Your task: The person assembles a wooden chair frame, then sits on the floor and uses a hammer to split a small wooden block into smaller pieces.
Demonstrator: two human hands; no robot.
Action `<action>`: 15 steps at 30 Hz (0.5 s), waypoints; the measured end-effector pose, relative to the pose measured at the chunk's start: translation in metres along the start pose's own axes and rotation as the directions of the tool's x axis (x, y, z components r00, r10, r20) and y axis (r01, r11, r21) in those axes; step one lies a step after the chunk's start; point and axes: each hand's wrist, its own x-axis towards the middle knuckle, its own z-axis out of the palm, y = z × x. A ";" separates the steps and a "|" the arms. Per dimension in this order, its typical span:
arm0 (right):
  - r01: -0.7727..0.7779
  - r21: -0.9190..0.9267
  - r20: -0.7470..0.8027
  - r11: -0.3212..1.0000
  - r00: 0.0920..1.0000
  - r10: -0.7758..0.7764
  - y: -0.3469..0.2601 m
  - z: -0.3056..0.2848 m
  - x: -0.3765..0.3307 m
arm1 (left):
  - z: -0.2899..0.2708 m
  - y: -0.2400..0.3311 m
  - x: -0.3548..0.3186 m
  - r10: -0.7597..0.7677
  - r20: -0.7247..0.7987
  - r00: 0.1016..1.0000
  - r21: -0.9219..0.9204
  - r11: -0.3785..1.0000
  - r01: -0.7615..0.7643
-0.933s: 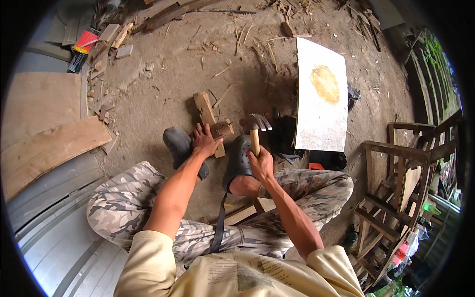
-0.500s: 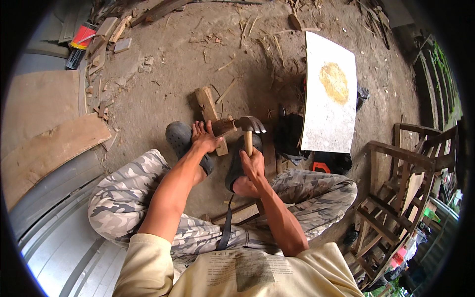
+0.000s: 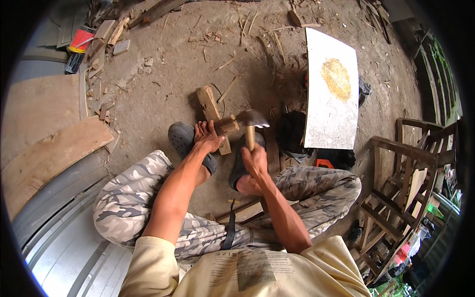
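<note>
My right hand point(image 3: 256, 160) is wrapped round the wooden handle of a claw hammer point(image 3: 251, 118), whose metal head is slightly blurred beside a short brown wood block point(image 3: 227, 125). That block lies across a rough plank point(image 3: 208, 103) on the ground. My left hand point(image 3: 210, 142) steadies the block from its left side, thumb against it and fingers over the plank; their exact grip is partly hidden. Dark clogs point(image 3: 181, 138) on my feet flank the wood, one on each side.
A white board point(image 3: 330, 126) with a brown stain stands to the right, over black bags. Further right is a wooden frame point(image 3: 403, 151). Curved wood sheets point(image 3: 54, 148) and metal panels are at the left. Wood scraps point(image 3: 121, 47) and a red and yellow container point(image 3: 81, 39) lie far left.
The hammer head has shifted slightly to the right and is now blurred. My left hand stays at the wood block. The whole view has shifted a little.
</note>
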 end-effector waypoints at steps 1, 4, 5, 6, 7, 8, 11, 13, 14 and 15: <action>0.032 -0.081 0.040 0.996 0.999 -0.029 0.010 0.001 0.000 | 0.000 -0.001 0.002 0.003 -0.015 1.000 0.014 1.000 -0.003; 0.040 -0.071 -0.001 0.997 0.999 -0.040 0.014 0.005 -0.004 | 0.006 -0.003 0.001 -0.004 -0.008 1.000 0.003 1.000 0.004; 0.060 -0.062 -0.025 0.996 0.998 -0.062 0.006 0.004 -0.005 | 0.008 -0.004 0.002 -0.018 -0.004 1.000 -0.015 1.000 0.018; 0.081 -0.054 -0.049 0.995 0.995 -0.084 -0.001 0.002 -0.006 | 0.006 -0.007 0.006 0.004 -0.008 1.000 -0.040 0.999 -0.005; 0.067 0.015 -0.061 0.998 0.996 -0.066 -0.009 -0.003 -0.005 | 0.008 -0.009 0.008 0.007 -0.007 1.000 -0.042 0.999 -0.008; 0.058 0.085 -0.073 0.995 0.996 -0.052 -0.020 -0.010 0.001 | 0.006 -0.008 0.008 0.010 -0.011 1.000 -0.046 0.999 -0.011; 0.031 0.314 -0.124 0.949 0.992 0.009 -0.059 -0.032 0.008 | 0.011 -0.010 0.006 0.035 -0.045 0.998 -0.052 0.998 -0.037; 0.037 0.478 -0.154 0.877 0.987 0.042 -0.081 -0.036 0.003 | 0.010 -0.009 0.005 0.039 -0.053 0.998 -0.049 0.998 -0.041; 0.039 0.505 -0.162 0.862 0.986 0.051 -0.068 -0.026 0.005 | 0.008 -0.006 0.005 0.039 -0.039 0.998 -0.043 0.998 -0.040; 0.042 0.532 -0.168 0.846 0.984 0.056 -0.041 -0.008 0.011 | 0.007 -0.004 0.006 0.036 -0.027 0.999 -0.038 0.999 -0.037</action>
